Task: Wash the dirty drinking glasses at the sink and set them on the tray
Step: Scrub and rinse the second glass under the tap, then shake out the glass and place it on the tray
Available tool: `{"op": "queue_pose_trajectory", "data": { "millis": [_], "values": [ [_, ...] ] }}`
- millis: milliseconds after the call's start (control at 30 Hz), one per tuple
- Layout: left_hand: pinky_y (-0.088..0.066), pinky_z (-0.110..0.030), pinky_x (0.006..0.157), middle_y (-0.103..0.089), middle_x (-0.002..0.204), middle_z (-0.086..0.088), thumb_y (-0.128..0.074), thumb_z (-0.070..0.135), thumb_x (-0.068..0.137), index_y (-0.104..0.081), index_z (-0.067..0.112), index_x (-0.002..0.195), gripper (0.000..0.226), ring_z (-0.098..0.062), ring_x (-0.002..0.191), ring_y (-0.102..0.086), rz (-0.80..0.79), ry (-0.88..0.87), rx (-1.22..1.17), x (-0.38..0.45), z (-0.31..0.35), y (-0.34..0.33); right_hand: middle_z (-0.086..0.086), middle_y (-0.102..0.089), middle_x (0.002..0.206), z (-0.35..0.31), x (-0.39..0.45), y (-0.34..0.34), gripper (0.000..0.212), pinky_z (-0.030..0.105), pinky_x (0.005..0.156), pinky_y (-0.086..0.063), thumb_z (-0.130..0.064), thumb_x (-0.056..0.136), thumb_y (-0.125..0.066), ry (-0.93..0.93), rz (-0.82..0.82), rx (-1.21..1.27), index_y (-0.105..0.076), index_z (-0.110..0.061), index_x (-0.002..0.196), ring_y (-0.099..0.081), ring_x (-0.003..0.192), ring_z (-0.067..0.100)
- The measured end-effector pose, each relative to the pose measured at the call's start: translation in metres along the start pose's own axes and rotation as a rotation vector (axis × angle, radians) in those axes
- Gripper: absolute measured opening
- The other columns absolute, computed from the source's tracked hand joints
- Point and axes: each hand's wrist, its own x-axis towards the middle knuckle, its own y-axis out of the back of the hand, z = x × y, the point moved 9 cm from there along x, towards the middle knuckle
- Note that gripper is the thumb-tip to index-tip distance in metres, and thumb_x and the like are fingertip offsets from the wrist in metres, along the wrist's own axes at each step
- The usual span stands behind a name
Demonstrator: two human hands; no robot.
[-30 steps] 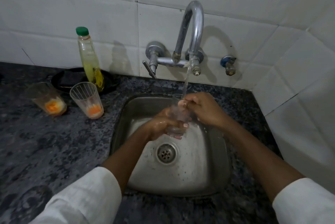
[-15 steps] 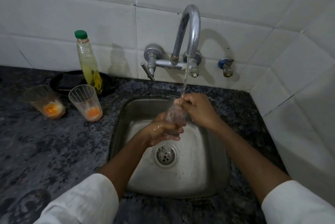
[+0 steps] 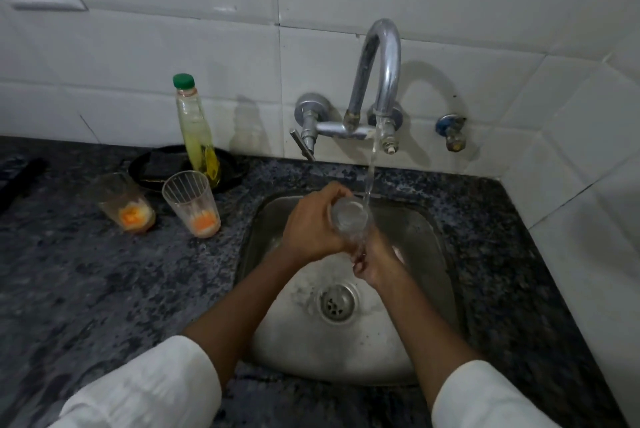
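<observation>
Over the sink (image 3: 429, 292), the glass (image 3: 348, 220) tilts mouth-up under the water stream (image 3: 370, 171); left hand (image 3: 311, 230) fingers wrap its rim end, right hand (image 3: 375, 263) fingers close on its base (nearer the drain).

1. Left hand (image 3: 311, 223) and right hand (image 3: 375, 263) hold a clear glass (image 3: 349, 220) under running tap (image 3: 379, 81) water, over the sink (image 3: 433, 254).
2. Two dirty glasses (image 3: 192, 204) stand left on the tabletop (image 3: 86, 272).
</observation>
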Motion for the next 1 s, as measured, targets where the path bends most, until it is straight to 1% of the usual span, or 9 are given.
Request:
{"op": "queue_pose_trajectory", "data": {
  "millis": [167,333,400,500,567,633,800,900,1000],
  "values": [
    [-0.056,-0.037,0.070,-0.070,0.088,0.011,-0.090,0.040,0.037,-0.061,0.030,0.094,0.065,-0.008,0.079,-0.066,0.082,0.135,0.074,-0.010,-0.034,0.038,0.004,-0.055,0.069,-0.020,0.000,-0.012,0.021,0.024,0.049,-0.032,-0.024,0.098,-0.046,0.180,0.032,-0.057,-0.058,-0.014,0.084,-0.045,0.054,0.013],
    [-0.057,-0.037,0.070,-0.071,0.087,0.015,-0.087,0.054,0.030,-0.064,0.030,0.090,0.069,-0.004,0.079,-0.067,0.150,0.208,0.072,-0.016,-0.055,0.076,0.003,-0.061,0.070,-0.076,-0.026,-0.038,0.013,0.022,0.045,-0.041,-0.014,0.097,-0.049,0.449,0.004,-0.028,-0.060,-0.009,0.092,-0.051,0.054,0.011],
    [-0.057,-0.038,0.070,-0.071,0.087,0.015,-0.086,0.056,0.031,-0.064,0.030,0.090,0.068,-0.004,0.079,-0.066,0.154,0.202,0.090,-0.016,-0.058,0.088,0.004,-0.061,0.070,-0.103,-0.032,-0.056,0.017,0.024,0.046,-0.042,-0.019,0.096,-0.050,0.592,0.044,-0.242,-0.061,-0.006,0.093,-0.053,0.055,0.013],
    [-0.057,-0.036,0.070,-0.070,0.088,0.014,-0.088,0.053,0.033,-0.065,0.029,0.091,0.067,-0.003,0.079,-0.066,0.151,0.194,0.105,-0.016,-0.062,0.102,0.002,-0.060,0.072,-0.148,-0.048,-0.094,0.039,0.029,0.058,-0.045,-0.048,0.089,-0.057,0.911,0.324,-0.926,-0.062,-0.009,0.084,-0.058,0.065,0.018],
    [-0.057,-0.036,0.070,-0.071,0.089,0.012,-0.093,0.045,0.038,-0.065,0.027,0.092,0.063,-0.005,0.080,-0.066,0.141,0.181,0.122,-0.016,-0.062,0.109,0.005,-0.065,0.086,-0.159,-0.052,-0.117,0.053,0.036,0.070,-0.051,-0.062,0.085,-0.055,0.968,0.430,-1.162,-0.065,-0.011,0.096,-0.063,0.079,0.025],
    [-0.057,-0.037,0.070,-0.071,0.089,0.010,-0.095,0.038,0.041,-0.065,0.026,0.093,0.061,-0.008,0.080,-0.066,0.128,0.173,0.135,-0.015,-0.062,0.114,0.009,-0.068,0.099,-0.163,-0.049,-0.132,0.056,0.039,0.076,-0.050,-0.061,0.089,-0.048,0.957,0.487,-1.281,-0.064,-0.012,0.111,-0.064,0.091,0.030],
    [-0.056,-0.037,0.068,-0.070,0.090,0.011,-0.093,0.045,0.036,-0.061,0.031,0.092,0.066,-0.009,0.080,-0.065,0.086,0.181,0.131,-0.010,-0.070,0.121,0.013,-0.068,0.089,-0.161,-0.035,-0.124,0.054,0.036,0.064,-0.044,-0.045,0.101,-0.030,0.866,0.517,-1.058,-0.066,-0.007,0.090,-0.063,0.080,0.031],
    [-0.056,-0.038,0.069,-0.070,0.090,0.010,-0.092,0.046,0.036,-0.061,0.031,0.093,0.066,-0.009,0.079,-0.065,0.075,0.175,0.126,-0.008,-0.069,0.122,0.012,-0.069,0.078,-0.150,-0.019,-0.120,0.049,0.035,0.060,-0.051,-0.043,0.098,-0.040,0.724,0.301,-0.770,-0.063,-0.003,0.081,-0.063,0.065,0.026],
    [-0.057,-0.040,0.070,-0.071,0.091,0.010,-0.091,0.051,0.035,-0.062,0.031,0.094,0.069,-0.011,0.081,-0.065,0.072,0.168,0.129,-0.008,-0.062,0.122,0.009,-0.069,0.084,-0.132,-0.023,-0.111,0.028,0.028,0.055,-0.046,-0.028,0.097,-0.049,0.603,0.052,-0.671,-0.064,-0.005,0.097,-0.063,0.067,0.020]
  ]
}}
